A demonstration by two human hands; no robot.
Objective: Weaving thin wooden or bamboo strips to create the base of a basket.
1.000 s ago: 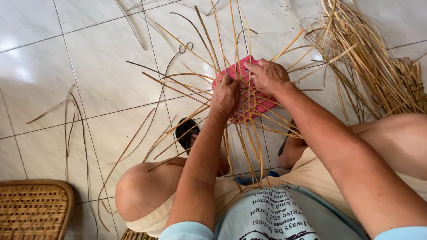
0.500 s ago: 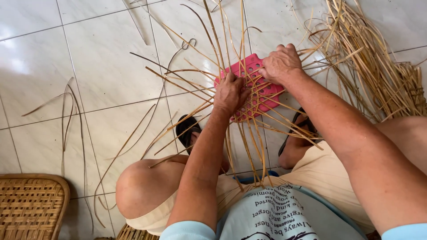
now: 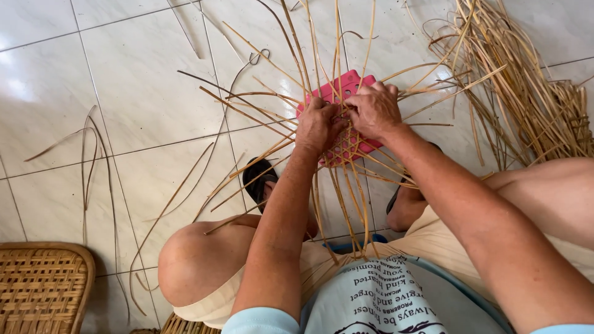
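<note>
**Both hands meet on the weave over a pink board**

Here the left hand and right hand sit side by side, fingers curled and pinching cane strips on the pink board. The weave lies right under the fingertips, above the floor; its spokes fan outward, the longest running toward the lap. A loose bundle lies nearer the right hand

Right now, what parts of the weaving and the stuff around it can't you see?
Head view only:
- The middle of the woven strips: covered by the left hand and right hand.
- The pink board: mostly under hands and strips.
- The fingertips: curled under, so their grip is unclear.
- The woven chair: cut off by the bottom and left edges.
- The strip pile: runs past the right edge.
</note>
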